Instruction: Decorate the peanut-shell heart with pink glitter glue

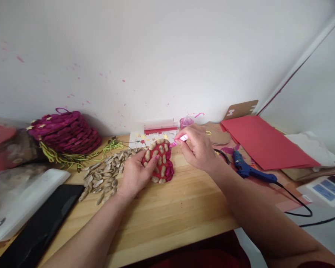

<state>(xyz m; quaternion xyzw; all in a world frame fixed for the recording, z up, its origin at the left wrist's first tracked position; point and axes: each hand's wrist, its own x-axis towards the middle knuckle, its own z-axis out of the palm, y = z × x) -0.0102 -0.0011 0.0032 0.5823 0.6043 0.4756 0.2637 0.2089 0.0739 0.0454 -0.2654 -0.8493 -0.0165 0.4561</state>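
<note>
My left hand point(138, 171) is closed on a red craft piece point(156, 163) with peanut shells stuck over its face and rim. Shells along its right edge are coated in shiny magenta, the others are bare tan. Pinched in my right hand point(197, 147) is a small paintbrush point(182, 139) with a pale handle. Its pink tip meets, or nearly meets, the upper right edge of the piece. Beside my left hand lies a heap of loose peanut shells point(107, 173). Behind my right hand stands a small cup of pink paint point(185, 122).
A bundle of magenta-painted shell strings point(68, 132) with green cords sits at the left. A white device point(39, 201) and a black slab point(41, 223) lie in front. Star stickers point(145, 139) lie behind. At right are a blue glue gun point(249, 171), red sheets point(268, 143) and a power strip point(325, 190).
</note>
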